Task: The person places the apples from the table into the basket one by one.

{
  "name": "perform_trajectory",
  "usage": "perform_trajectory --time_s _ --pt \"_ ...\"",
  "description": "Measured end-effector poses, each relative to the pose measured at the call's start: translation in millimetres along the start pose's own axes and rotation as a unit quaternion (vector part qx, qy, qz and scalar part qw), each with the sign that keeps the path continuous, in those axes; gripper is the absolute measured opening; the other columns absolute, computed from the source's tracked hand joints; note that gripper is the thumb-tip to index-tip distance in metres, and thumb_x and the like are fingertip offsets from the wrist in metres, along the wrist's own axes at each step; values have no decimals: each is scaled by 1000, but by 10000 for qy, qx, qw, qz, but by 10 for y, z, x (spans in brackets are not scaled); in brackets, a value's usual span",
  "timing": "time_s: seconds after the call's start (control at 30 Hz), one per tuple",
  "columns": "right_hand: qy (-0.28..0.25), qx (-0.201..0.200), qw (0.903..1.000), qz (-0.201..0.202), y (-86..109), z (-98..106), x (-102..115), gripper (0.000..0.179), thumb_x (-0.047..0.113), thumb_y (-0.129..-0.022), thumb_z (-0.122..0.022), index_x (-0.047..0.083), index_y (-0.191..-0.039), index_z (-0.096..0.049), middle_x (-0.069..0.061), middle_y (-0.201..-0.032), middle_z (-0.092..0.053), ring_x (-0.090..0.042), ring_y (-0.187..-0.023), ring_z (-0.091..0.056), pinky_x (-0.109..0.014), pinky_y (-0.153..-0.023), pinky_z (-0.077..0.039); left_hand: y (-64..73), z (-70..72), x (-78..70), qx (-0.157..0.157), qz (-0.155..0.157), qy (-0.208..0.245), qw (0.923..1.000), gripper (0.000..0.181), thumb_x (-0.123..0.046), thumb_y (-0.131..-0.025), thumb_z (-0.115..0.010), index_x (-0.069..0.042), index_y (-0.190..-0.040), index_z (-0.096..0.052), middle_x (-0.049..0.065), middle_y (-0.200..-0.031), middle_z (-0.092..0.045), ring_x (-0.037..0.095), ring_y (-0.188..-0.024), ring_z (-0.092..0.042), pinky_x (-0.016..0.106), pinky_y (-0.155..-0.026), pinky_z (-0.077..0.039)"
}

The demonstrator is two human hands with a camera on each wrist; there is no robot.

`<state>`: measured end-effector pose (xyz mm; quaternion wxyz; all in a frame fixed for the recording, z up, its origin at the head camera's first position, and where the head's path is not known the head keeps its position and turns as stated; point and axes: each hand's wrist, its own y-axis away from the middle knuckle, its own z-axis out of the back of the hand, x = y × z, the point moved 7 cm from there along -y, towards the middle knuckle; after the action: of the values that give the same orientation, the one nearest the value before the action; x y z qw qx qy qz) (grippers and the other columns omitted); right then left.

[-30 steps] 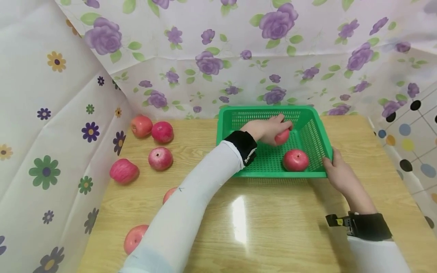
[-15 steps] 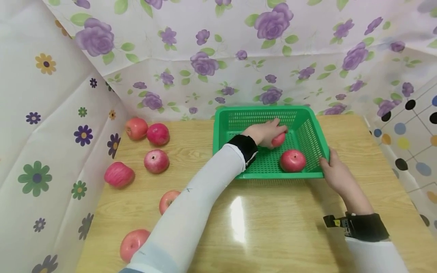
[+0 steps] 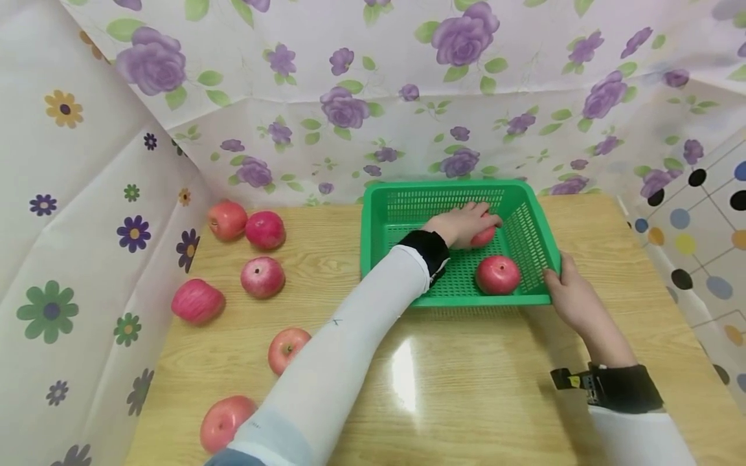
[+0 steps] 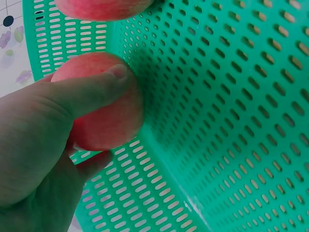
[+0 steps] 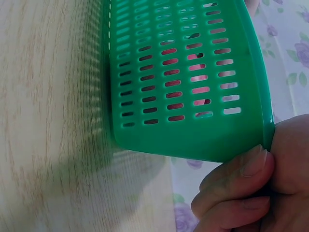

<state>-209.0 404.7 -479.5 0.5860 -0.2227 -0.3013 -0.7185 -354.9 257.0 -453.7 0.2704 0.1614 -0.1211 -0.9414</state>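
My left hand (image 3: 465, 224) reaches into the green plastic basket (image 3: 454, 301) and grips a red apple (image 4: 108, 113), thumb across its near side and fingers round the far side. In the left wrist view that apple is low in the basket, close to the slotted wall. Another apple (image 3: 498, 275) lies on the basket floor at the front right. My right hand (image 3: 574, 294) holds the basket's front right corner, thumb and fingers pinching the rim. From the right wrist view, curled fingers (image 5: 236, 179) show at the rim, with red fruit visible through the slots.
Several apples stand on the wooden table's left side, among them a pale-topped apple (image 3: 263, 277), a deep pink apple (image 3: 198, 302) and a large apple (image 3: 226, 424). One apple (image 3: 288, 350) lies beside my left forearm. Flowered sheeting (image 3: 344, 142) hangs behind the basket.
The left hand, still holding its apple, has shifted slightly right within the basket. The head view has panned a little, moving the table apples leftward in frame. The right hand keeps its hold.
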Motion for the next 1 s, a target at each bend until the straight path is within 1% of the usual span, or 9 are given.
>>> perform_trajectory --time_s 0.1,0.2,0.33,0.43,0.53,0.6,0.7,0.83,1.0 --pt "4 12 10000 -4 4 5 -2 64 34 -109 -22 -1 -156 3 -41 -137 -38 -51 -117 -44 -72 -91 -38 -49 -25 -9 -84 -75 -353 9993 58 -20 -102 -54 -38 -152 -30 -1 -160 -17 17 -145 -10 40 -118 -21" --pt "5 42 10000 -12 20 11 3 64 34 -109 -22 0 -156 4 -42 -137 -37 -51 -118 -43 -72 -92 -38 -77 -43 -12 -175 -110 -484 9986 54 -22 -104 -51 -38 -152 -32 1 -159 -18 18 -144 -15 39 -117 -24" --pt "-23 87 10000 -17 27 13 27 64 35 -109 -22 1 -157 4 -41 -138 -37 -52 -118 -44 -73 -92 -37 -102 -45 50 -325 204 71 9992 52 -30 -104 -50 -39 -152 -32 1 -161 -16 17 -143 -18 37 -113 -30" --pt "-43 82 10000 -26 18 18 42 65 36 -109 -22 1 -157 5 -41 -138 -38 -51 -117 -45 -72 -91 -39 -146 -42 72 -453 269 357 9980 54 -35 -105 -49 -37 -154 -28 0 -163 -12 15 -144 -13 36 -115 -26" --pt "-32 51 10000 -49 8 31 44 65 36 -109 -22 1 -157 5 -41 -137 -39 -51 -116 -46 -72 -90 -40 -190 -39 46 -559 118 -48 9984 57 -35 -105 -48 -38 -156 -23 -1 -163 -12 16 -146 -6 38 -119 -18" --pt "-11 14 10000 -30 2 44 53 64 36 -109 -22 1 -157 4 -41 -137 -39 -51 -116 -46 -72 -90 -39 -205 -34 9 -621 -43 -782 9950 62 -28 -104 -53 -43 -155 -22 0 -163 -13 21 -147 -4 42 -119 -16" --pt "-26 5 10000 28 -4 54 71 64 35 -109 -23 1 -157 3 -41 -137 -39 -51 -116 -46 -72 -91 -39 -233 -32 4 -708 101 -1260 9894 67 -26 -103 -55 -46 -155 -18 -3 -163 -12 24 -147 -5 46 -120 -14" --pt "-57 50 10000 20 15 48 64 64 35 -109 -23 0 -157 2 -41 -136 -39 -51 -115 -46 -72 -90 -39 -266 -53 -1 -708 277 -1392 9873 73 -25 -103 -54 -46 -156 -9 0 -165 -4 24 -147 -4 46 -120 -12" --pt "-86 73 9999 -61 20 14 14 63 34 -109 -23 -1 -156 0 -40 -135 -41 -51 -116 -45 -72 -92 -37 -291 -78 6 -721 384 -1130 9902 84 -26 -98 -62 -43 -157 -5 7 -164 0 28 -145 -12 43 -117 -24"
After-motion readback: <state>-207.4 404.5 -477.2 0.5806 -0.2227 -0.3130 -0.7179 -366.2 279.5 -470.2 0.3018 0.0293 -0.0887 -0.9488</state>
